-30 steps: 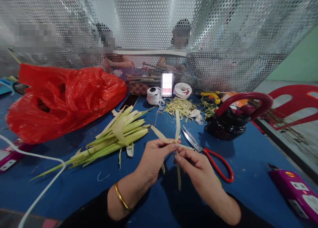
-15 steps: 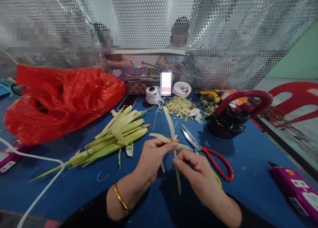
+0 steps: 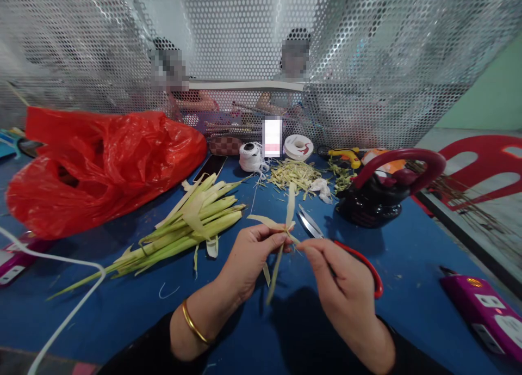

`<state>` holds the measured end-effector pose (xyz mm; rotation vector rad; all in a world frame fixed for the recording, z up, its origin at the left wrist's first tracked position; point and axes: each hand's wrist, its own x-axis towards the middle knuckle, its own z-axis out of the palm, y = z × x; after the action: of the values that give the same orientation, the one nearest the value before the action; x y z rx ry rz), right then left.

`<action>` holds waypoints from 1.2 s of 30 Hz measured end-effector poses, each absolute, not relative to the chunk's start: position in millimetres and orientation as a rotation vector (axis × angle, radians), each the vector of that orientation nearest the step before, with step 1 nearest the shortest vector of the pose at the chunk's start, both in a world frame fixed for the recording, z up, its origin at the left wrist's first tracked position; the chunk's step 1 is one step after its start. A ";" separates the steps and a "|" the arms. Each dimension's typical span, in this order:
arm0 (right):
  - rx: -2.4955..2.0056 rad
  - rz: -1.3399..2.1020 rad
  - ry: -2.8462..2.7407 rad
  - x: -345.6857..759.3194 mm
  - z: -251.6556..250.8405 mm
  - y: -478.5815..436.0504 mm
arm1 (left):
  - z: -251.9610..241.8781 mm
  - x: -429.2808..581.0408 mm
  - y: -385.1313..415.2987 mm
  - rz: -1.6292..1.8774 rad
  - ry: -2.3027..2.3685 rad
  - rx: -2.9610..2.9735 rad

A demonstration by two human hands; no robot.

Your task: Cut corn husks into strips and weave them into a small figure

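Note:
Several pale leaf strips [image 3: 291, 203], crossed like a star, are pinched at their centre between the thumb and fingers of my left hand [image 3: 248, 260]. My right hand [image 3: 342, 288] pinches the end of the strip that points right. One strip hangs down toward me, and another reaches left. Partly behind my right hand lie scissors [image 3: 310, 225] with red handles, blades pointing away. To the left rests a bundle of pale green husk leaves [image 3: 204, 211], with a loose strip draped over it.
A red plastic bag [image 3: 114, 157] fills the back left. Behind my hands are a white string ball [image 3: 250, 157], a ribbon spool [image 3: 298, 146] and leaf trimmings [image 3: 296, 174]. A dark pot [image 3: 369, 206] and a purple power strip [image 3: 481, 309] stand right. Two people sit behind perforated mesh.
My right hand has let go of the downward strip and moved up and right to the right-hand strip. The downward strip now slants left; the upper strip leans right.

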<state>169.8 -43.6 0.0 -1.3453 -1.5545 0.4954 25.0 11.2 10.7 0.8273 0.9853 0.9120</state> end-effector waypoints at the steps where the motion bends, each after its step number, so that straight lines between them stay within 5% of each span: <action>1: -1.352 0.417 -1.507 173.1 0.9 -41.3 | 11.5 25.5 10.8 0.891 0.978 0.809; 10: -1.392 0.819 -1.447 181.1 -1.9 -14.9 | 13.2 27.7 5.9 0.830 0.924 0.835; 24: -1.430 0.417 -1.686 177.5 -4.7 -30.8 | 11.9 28.9 7.0 0.859 1.067 1.013; 36: -1.437 0.662 -1.517 177.2 -3.8 -28.7 | 12.7 25.2 9.7 0.856 1.054 1.033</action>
<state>177.2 -28.7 -3.8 -1.4374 -1.5169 0.6619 25.2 9.7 12.7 1.0331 1.0539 0.8564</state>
